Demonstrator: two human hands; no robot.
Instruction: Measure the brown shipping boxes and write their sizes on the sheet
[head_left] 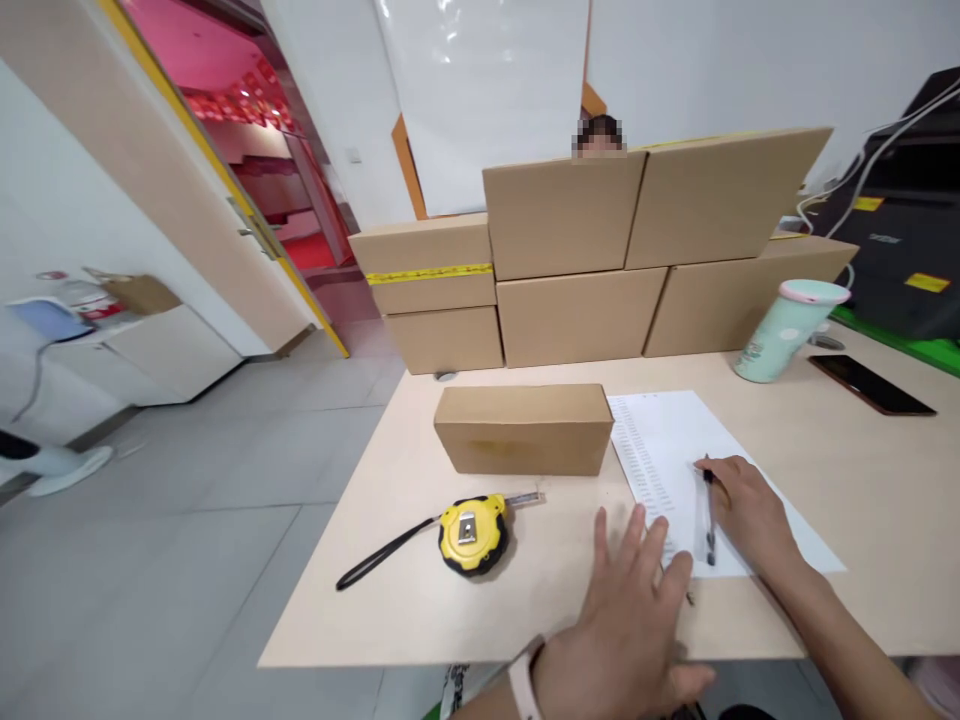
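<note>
My right hand (750, 515) rests on a printed sheet of paper (675, 450) and is closed around a black pen (709, 515). My left hand (630, 620) lies flat on the table near the front edge, fingers spread, holding nothing, touching the paper's lower left corner. A yellow tape measure (472, 535) with a black strap sits to the left of it. A small closed cardboard box (525, 428) lies just behind the tape measure, beside the paper.
Stacked cardboard boxes (585, 260) form a wall along the far side of the beige table (862, 480), with a person partly seen behind them. A mint cup (784, 330) and a black phone (870, 385) lie at the right. Grey floor and an open door are at the left.
</note>
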